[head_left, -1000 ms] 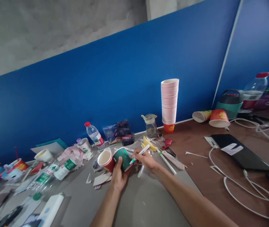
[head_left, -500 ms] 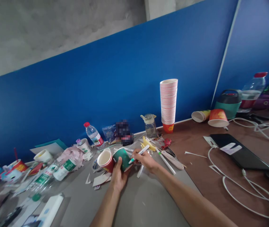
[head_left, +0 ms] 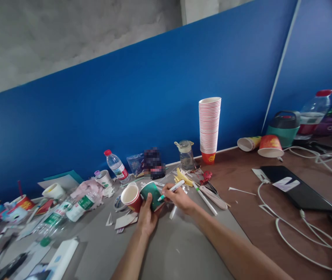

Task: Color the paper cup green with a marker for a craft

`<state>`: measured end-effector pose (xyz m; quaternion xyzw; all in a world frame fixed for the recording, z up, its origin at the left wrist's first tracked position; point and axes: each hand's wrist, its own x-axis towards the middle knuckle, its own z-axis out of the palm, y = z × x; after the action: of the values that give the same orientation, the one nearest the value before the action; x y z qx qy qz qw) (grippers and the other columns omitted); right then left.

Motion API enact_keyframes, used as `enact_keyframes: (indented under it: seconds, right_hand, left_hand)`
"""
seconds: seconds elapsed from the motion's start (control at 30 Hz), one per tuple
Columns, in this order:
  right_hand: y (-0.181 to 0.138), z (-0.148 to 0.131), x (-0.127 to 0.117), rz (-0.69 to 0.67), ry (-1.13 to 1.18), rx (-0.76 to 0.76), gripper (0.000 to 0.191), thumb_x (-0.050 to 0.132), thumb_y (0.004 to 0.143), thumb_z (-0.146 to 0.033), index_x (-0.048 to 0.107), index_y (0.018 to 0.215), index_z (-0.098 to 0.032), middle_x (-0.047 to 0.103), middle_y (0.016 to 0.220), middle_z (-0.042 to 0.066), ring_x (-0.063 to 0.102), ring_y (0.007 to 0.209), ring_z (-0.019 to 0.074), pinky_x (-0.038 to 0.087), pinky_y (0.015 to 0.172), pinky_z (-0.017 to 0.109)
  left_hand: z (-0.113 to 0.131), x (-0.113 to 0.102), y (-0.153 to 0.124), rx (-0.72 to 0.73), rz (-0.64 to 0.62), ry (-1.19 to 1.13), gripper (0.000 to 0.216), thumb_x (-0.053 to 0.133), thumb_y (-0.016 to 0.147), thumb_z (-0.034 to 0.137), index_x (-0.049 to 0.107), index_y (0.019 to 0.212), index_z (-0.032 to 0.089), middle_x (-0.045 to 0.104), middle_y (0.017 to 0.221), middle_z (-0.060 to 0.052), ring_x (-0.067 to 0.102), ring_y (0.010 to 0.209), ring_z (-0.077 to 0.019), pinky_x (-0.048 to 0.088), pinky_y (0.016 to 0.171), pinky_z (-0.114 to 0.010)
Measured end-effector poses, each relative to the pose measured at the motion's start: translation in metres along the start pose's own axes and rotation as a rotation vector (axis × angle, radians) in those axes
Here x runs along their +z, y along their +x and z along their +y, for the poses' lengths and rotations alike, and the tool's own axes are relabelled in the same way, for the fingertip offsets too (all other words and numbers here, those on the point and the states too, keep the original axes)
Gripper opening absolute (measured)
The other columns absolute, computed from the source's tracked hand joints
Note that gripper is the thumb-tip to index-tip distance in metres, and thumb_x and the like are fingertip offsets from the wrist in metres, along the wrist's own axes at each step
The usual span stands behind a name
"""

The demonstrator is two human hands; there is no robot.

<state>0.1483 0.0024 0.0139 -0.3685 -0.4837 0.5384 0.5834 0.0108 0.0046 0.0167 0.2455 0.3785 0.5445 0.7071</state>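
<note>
My left hand (head_left: 148, 217) is closed around a paper cup (head_left: 151, 194) whose side is coloured dark green. The cup is tilted, its base hidden by my fingers. In my right hand (head_left: 180, 198) I grip a white marker (head_left: 175, 186) with a green tip, which points at the cup's right side; whether it touches cannot be made out. Just left of the green cup stand red paper cups (head_left: 131, 197), nested one in another. Paper scraps (head_left: 126, 220) lie in front of them, and a roll of tape (head_left: 119, 203) sits behind.
A tall stack of paper cups (head_left: 209, 126) stands by the blue partition, beside a glass jar (head_left: 186, 154). Markers (head_left: 204, 199) and a yellow piece (head_left: 184, 177) lie right of my hands. Bottles (head_left: 117, 168) and clutter fill the left; a laptop (head_left: 297, 187) and white cable lie right.
The marker in my right hand has shifted slightly down and left against the green cup. My left hand holds the cup almost as before; the whole view has moved a little.
</note>
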Motion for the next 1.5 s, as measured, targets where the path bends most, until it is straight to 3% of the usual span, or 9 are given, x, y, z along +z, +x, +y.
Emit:
enact_keyframes:
  seconds: [0.2,0.53,0.63,0.8,0.9,1.27,1.4,1.5]
  right_hand:
    - [-0.004,-0.011,0.002,-0.061,-0.159,-0.042,0.014,0.057,0.073,-0.028,0.057,0.064,-0.017,0.047,0.055,-0.004,0.041,0.052,0.0102,0.031,0.051,0.023]
    - [-0.004,-0.013,0.002,-0.072,-0.226,-0.124,0.014,0.054,0.074,-0.027,0.056,0.065,-0.017,0.049,0.059,-0.002,0.043,0.056,0.0109,0.034,0.053,0.023]
    - [-0.005,-0.015,0.001,-0.133,-0.25,-0.129,0.013,0.055,0.072,-0.026,0.057,0.063,-0.017,0.049,0.058,-0.003,0.043,0.057,0.0108,0.033,0.053,0.022]
    - [-0.005,-0.016,0.0,-0.077,-0.188,-0.104,0.015,0.055,0.072,-0.028,0.057,0.062,-0.017,0.048,0.056,-0.003,0.043,0.056,0.011,0.034,0.054,0.023]
    - [-0.005,-0.016,0.0,-0.135,-0.222,-0.107,0.015,0.056,0.072,-0.028,0.057,0.062,-0.017,0.049,0.058,-0.002,0.043,0.057,0.0111,0.034,0.054,0.023]
    - [-0.005,-0.013,-0.002,-0.075,-0.162,-0.049,0.017,0.059,0.072,-0.031,0.06,0.064,-0.016,0.048,0.057,-0.003,0.042,0.055,0.0108,0.032,0.053,0.024]
    - [-0.004,-0.014,-0.003,-0.122,-0.133,-0.051,0.017,0.061,0.07,-0.032,0.059,0.063,-0.017,0.05,0.056,-0.003,0.044,0.055,0.0113,0.033,0.053,0.024]
    - [-0.001,-0.013,-0.003,0.011,0.008,-0.032,0.024,0.062,0.07,-0.04,0.058,0.066,-0.018,0.051,0.056,-0.002,0.046,0.054,0.0118,0.035,0.054,0.025]
  left_hand:
    - [0.0,0.002,-0.001,0.02,-0.026,-0.006,0.021,0.066,0.078,0.026,0.064,0.096,0.015,0.073,0.087,-0.007,0.069,0.078,-0.021,0.056,0.08,-0.041]
    - [-0.001,0.002,-0.001,0.039,-0.012,0.014,0.025,0.066,0.079,0.027,0.063,0.099,0.014,0.072,0.088,-0.008,0.07,0.081,-0.0216,0.056,0.081,-0.041]
    - [-0.001,0.003,-0.002,0.039,0.002,0.02,0.023,0.066,0.079,0.027,0.063,0.098,0.015,0.072,0.089,-0.008,0.069,0.081,-0.0213,0.056,0.081,-0.041]
    - [-0.002,0.003,-0.002,0.044,0.002,0.013,0.024,0.066,0.079,0.028,0.063,0.097,0.012,0.072,0.089,-0.009,0.069,0.079,-0.0218,0.057,0.077,-0.041]
    - [-0.002,0.002,-0.001,0.041,0.007,0.018,0.026,0.068,0.077,0.029,0.063,0.098,0.013,0.072,0.089,-0.008,0.069,0.078,-0.0209,0.058,0.073,-0.038]
    - [-0.002,0.001,-0.001,0.035,0.0,0.008,0.027,0.069,0.075,0.031,0.064,0.096,0.014,0.073,0.087,-0.008,0.069,0.078,-0.022,0.056,0.077,-0.04]
    - [-0.002,0.001,0.0,0.032,0.003,0.002,0.025,0.067,0.077,0.03,0.063,0.097,0.015,0.073,0.088,-0.007,0.07,0.077,-0.0212,0.057,0.075,-0.038]
    - [-0.002,0.0,0.001,0.019,-0.011,-0.014,0.024,0.064,0.081,0.031,0.063,0.097,0.013,0.073,0.087,-0.008,0.07,0.076,-0.0209,0.057,0.076,-0.039]
